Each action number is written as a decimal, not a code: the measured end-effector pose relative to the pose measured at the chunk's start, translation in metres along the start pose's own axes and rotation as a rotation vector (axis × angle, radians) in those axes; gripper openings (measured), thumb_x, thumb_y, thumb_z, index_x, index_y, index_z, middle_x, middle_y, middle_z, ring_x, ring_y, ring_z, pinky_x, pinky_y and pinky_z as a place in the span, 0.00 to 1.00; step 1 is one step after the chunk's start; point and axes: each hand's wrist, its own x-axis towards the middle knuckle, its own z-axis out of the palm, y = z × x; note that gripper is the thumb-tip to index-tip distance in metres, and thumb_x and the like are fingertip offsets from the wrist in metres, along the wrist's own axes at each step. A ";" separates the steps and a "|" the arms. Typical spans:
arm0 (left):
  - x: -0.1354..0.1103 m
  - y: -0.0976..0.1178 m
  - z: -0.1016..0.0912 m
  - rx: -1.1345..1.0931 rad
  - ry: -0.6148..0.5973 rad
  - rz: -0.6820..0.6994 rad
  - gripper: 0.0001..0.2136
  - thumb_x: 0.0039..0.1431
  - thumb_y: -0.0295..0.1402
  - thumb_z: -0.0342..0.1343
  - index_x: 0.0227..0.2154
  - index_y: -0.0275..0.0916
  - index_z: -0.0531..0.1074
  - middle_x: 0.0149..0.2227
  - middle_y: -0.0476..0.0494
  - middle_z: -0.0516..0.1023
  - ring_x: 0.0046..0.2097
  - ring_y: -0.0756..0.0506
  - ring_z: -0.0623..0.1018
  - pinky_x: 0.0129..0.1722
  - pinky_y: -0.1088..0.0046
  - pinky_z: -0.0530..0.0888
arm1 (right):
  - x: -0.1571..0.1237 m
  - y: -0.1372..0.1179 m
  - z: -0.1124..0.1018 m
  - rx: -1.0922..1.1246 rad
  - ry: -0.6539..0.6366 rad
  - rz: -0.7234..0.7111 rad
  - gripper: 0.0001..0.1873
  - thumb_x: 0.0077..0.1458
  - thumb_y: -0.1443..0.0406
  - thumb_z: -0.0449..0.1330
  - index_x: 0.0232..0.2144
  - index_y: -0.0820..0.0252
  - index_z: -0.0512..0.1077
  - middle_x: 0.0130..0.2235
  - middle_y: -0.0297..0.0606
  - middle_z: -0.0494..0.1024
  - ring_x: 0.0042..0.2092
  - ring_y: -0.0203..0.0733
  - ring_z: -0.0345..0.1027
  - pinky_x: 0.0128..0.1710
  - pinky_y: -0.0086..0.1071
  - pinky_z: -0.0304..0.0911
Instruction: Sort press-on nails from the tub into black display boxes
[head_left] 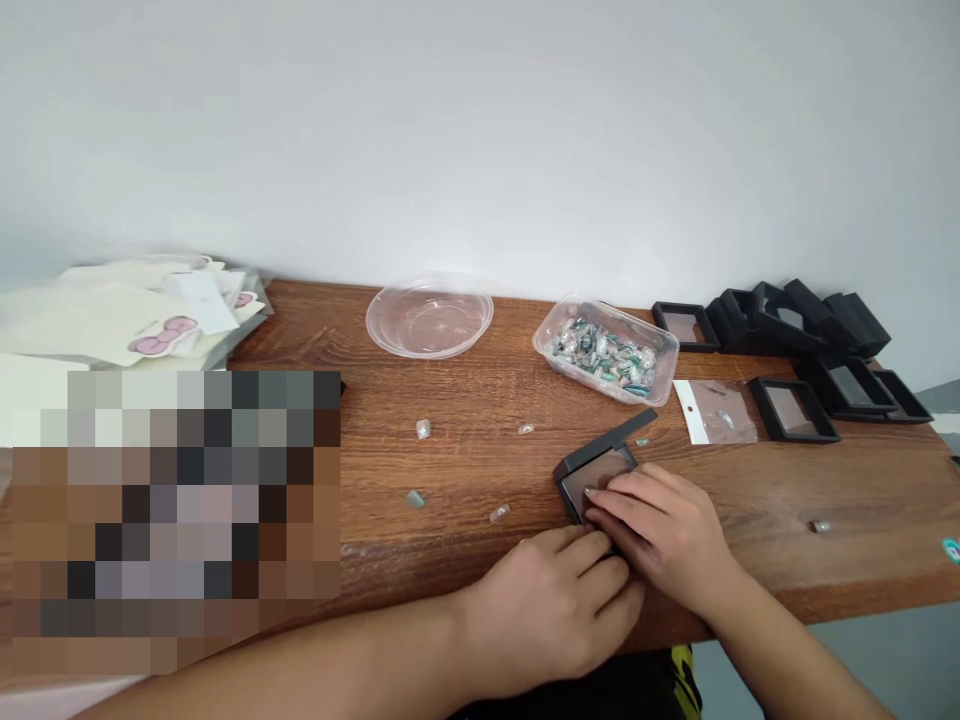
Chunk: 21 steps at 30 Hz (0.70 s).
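Left hand (555, 600) and right hand (667, 530) lie close together on the frame (604, 441) near the front of the table (465, 400); whether either grips it is hidden. Uneven pressing could dent its film (592, 478) or skid it into the chip (642, 441) just beyond, and a stray left forearm (337, 650) could scatter the loose chips (415, 498) farther left.

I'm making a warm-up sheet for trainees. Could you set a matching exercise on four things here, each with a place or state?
1. Round clear dish
2. Rectangular tub
3. Cream card pile
4. Black frame

a. Touched by the left hand and right hand
b. Holding small glossy pieces
c. At the picture's left edge
d. Between the card pile and tub

Pairs: 1-d, 2-b, 3-c, 4-a
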 end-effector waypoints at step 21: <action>-0.003 -0.003 -0.001 0.026 -0.044 0.019 0.10 0.67 0.24 0.50 0.36 0.34 0.77 0.30 0.46 0.79 0.37 0.45 0.81 0.35 0.70 0.81 | 0.005 0.006 -0.005 0.155 -0.139 0.099 0.08 0.62 0.68 0.61 0.44 0.58 0.76 0.37 0.38 0.83 0.36 0.42 0.75 0.37 0.36 0.71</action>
